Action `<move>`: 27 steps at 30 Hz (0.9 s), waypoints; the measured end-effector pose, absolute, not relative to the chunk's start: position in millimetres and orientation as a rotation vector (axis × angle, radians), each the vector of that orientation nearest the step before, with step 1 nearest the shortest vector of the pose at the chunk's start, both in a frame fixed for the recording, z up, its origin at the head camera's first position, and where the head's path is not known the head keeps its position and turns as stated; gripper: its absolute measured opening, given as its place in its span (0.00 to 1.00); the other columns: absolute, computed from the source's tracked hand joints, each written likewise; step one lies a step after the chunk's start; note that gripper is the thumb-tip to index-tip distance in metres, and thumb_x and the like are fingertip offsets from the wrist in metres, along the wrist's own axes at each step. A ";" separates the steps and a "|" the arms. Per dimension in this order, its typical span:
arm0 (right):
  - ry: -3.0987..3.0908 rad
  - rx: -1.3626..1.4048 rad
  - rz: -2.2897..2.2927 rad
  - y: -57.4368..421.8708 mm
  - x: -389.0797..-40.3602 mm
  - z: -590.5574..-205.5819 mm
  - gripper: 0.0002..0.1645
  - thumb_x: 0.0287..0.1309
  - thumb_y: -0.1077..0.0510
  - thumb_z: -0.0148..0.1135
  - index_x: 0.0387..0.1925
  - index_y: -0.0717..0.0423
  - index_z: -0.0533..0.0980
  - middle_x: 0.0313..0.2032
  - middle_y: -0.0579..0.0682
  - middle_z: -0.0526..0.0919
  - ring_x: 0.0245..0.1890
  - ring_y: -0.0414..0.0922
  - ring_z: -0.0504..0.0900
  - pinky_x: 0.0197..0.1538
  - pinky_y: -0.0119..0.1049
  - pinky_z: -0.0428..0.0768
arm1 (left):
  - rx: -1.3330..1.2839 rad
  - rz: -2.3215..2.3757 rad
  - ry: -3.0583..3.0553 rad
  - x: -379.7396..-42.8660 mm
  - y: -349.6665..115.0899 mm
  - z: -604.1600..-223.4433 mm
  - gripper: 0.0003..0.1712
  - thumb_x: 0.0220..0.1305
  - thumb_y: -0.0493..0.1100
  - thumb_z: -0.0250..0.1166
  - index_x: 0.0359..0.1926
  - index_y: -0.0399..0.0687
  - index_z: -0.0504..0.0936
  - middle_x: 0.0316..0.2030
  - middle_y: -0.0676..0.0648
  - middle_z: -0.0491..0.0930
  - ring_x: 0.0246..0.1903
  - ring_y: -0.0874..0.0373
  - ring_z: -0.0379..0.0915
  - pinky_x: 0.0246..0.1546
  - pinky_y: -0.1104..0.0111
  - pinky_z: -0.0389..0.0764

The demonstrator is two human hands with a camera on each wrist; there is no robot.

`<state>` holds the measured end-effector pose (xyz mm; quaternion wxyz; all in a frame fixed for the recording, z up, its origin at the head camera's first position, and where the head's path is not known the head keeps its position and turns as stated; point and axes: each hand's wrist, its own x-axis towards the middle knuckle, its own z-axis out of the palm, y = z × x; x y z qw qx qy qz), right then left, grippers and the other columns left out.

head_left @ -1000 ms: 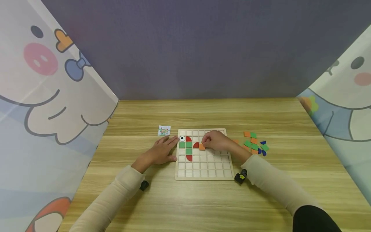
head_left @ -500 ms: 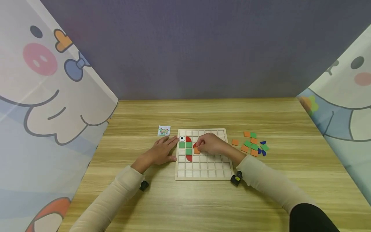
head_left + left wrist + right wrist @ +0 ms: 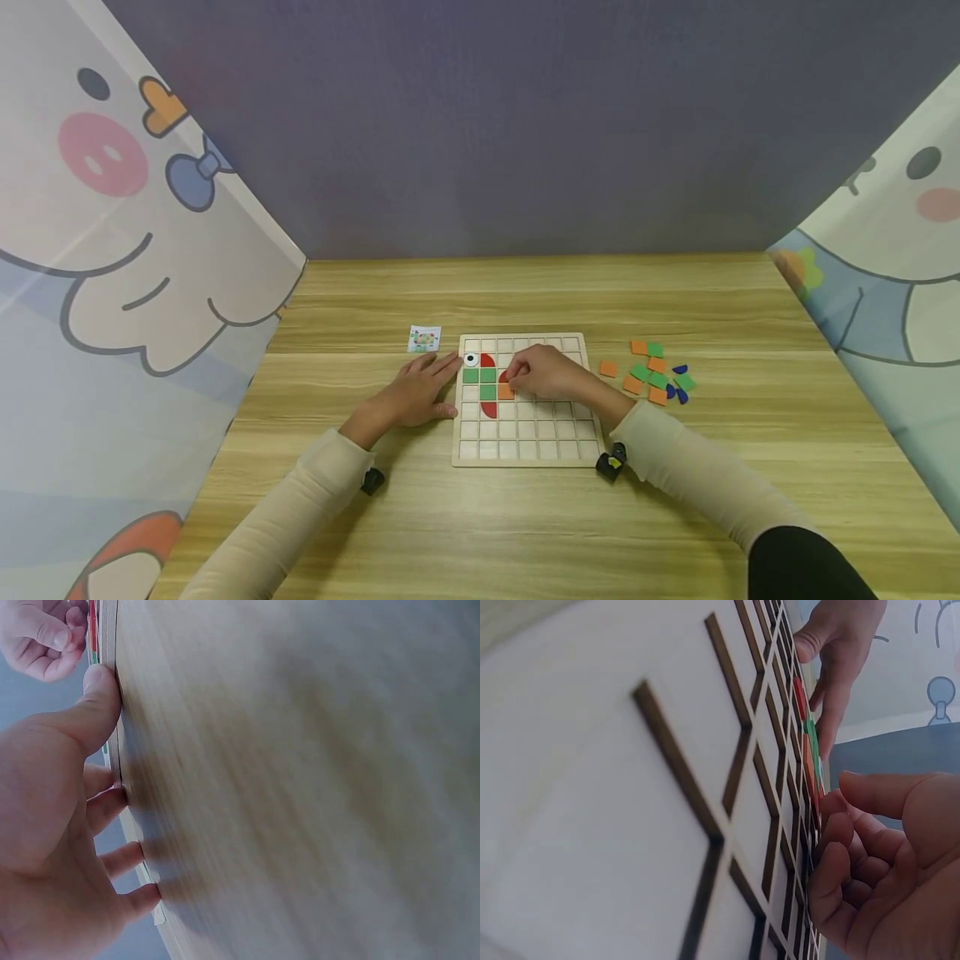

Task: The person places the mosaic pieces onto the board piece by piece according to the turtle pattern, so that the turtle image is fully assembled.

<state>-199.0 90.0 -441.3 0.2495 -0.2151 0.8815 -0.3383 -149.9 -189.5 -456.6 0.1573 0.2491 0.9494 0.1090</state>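
A pale wooden grid board (image 3: 528, 465) lies on the table. My left hand (image 3: 421, 392) rests along its left edge with fingers stretched; in the left wrist view the thumb (image 3: 94, 705) and fingertips touch the rim. My right hand (image 3: 551, 374) pinches at the upper right corner of an orange square tile (image 3: 506, 392), which sits in a cell beside a green square (image 3: 487, 392). The right wrist view shows curled fingers (image 3: 832, 870) low over the grid, hiding part of the contact. A red quarter-round (image 3: 503, 377) is partly covered by the fingertips. A white eye tile (image 3: 470, 360) fills a cell near the upper left.
Loose orange and green squares (image 3: 657, 379) and several dark blue curved pieces (image 3: 682, 396) lie right of the board. A small printed card (image 3: 424, 338) lies behind my left hand. Cartoon-printed panels (image 3: 112, 250) stand at both sides, and a dark grey panel (image 3: 525, 133) rises behind the table.
My right hand has moved left and slightly down with the orange tile, which now lies in the cell right of the lower green square. The left hand stays in place.
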 end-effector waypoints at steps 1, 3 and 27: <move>2.392 -0.577 -0.936 90.9 -199.2 -440.6 0.03 0.64 0.54 0.67 0.37 0.46 0.85 0.34 0.41 0.87 0.34 0.41 0.80 0.41 0.36 0.78 | 0.711 0.313 2.715 -150.0 -189.5 -456.8 0.52 0.68 0.62 0.63 0.82 0.49 0.49 0.81 0.45 0.49 0.77 0.31 0.47 0.72 0.34 0.55; 2.404 -0.573 -0.938 93.3 -200.1 -440.2 0.03 0.64 0.55 0.66 0.37 0.46 0.85 0.35 0.41 0.87 0.34 0.41 0.79 0.41 0.36 0.77 | 0.708 0.313 2.714 -150.2 -189.5 -457.2 0.52 0.69 0.62 0.63 0.82 0.49 0.49 0.82 0.45 0.49 0.78 0.32 0.46 0.72 0.34 0.55; 2.499 -0.485 -0.895 168.8 -210.9 -434.6 0.10 0.69 0.54 0.62 0.45 0.55 0.83 0.37 0.49 0.84 0.33 0.44 0.77 0.36 0.35 0.75 | 0.728 0.310 2.722 -150.5 -190.2 -457.2 0.51 0.68 0.62 0.63 0.81 0.47 0.51 0.81 0.43 0.51 0.77 0.30 0.48 0.70 0.33 0.57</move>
